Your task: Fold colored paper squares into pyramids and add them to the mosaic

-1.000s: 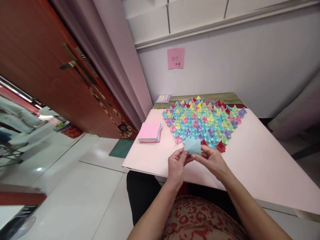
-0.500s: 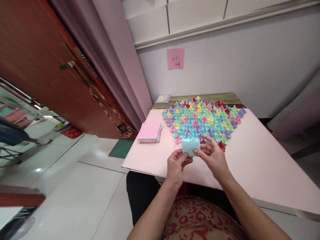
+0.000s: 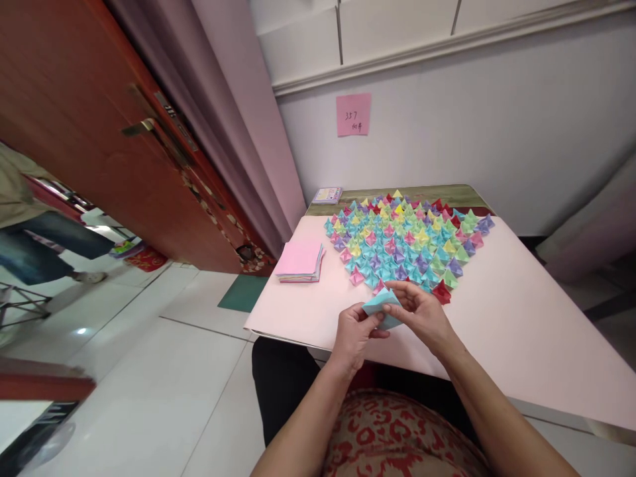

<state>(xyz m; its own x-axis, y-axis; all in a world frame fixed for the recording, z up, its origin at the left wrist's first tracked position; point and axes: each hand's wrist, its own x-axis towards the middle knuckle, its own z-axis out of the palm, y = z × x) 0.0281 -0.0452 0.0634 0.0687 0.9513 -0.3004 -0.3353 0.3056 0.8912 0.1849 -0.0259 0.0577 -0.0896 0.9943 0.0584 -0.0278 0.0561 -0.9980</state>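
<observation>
Reddish door beside mauve curtain

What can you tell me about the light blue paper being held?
The light blue paper looks thin and matte, folded small, with angled flaps near its top. It sits tilted between the left hand and the right hand, both thumbs on its near side, before the colourful folded shapes. Fingers hide part of its outline.

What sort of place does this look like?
Probably an indoor room used for paper craft, perhaps a small workroom or home: a pale pink-covered table bears many small multicoloured folded-paper shapes and a square stack of coloured paper, and a reddish-brown wooden door stands nearby.
</observation>
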